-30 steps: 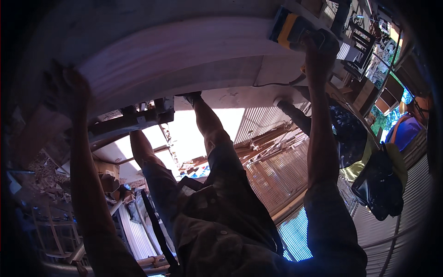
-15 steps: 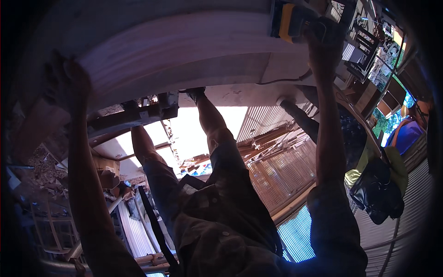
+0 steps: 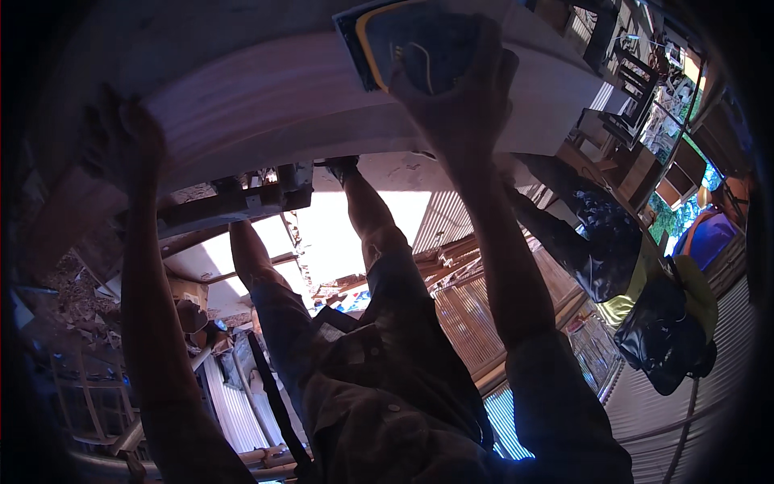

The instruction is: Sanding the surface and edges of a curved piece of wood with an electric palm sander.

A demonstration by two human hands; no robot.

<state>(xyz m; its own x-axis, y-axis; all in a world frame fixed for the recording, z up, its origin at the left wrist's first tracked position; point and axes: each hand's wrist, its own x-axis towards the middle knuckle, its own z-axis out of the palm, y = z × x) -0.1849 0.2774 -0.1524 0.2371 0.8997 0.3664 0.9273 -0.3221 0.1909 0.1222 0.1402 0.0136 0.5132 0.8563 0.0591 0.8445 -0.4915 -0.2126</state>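
A long pale wooden board (image 3: 266, 97) with a curved look crosses the upper part of the view in front of me. My right hand (image 3: 455, 109) wraps around the dark body of an electric sander (image 3: 427, 52), which has a yellow band and rests on the board right of the middle. The sander's underside is hidden. Over at the board's left end lies my left hand (image 3: 125, 141), fingers spread on the wood, holding nothing; that area is dim.
A dark bench beam (image 3: 234, 206) runs below the board, near my legs. To the right is another person (image 3: 609, 242) in dark trousers and a yellow-green top. Wooden frames (image 3: 633, 93) stand at the far right. Scraps (image 3: 81, 310) litter the left side.
My right hand has slid the sander leftward along the board, and my right forearm has swung left with it. My left hand stays about where it was.
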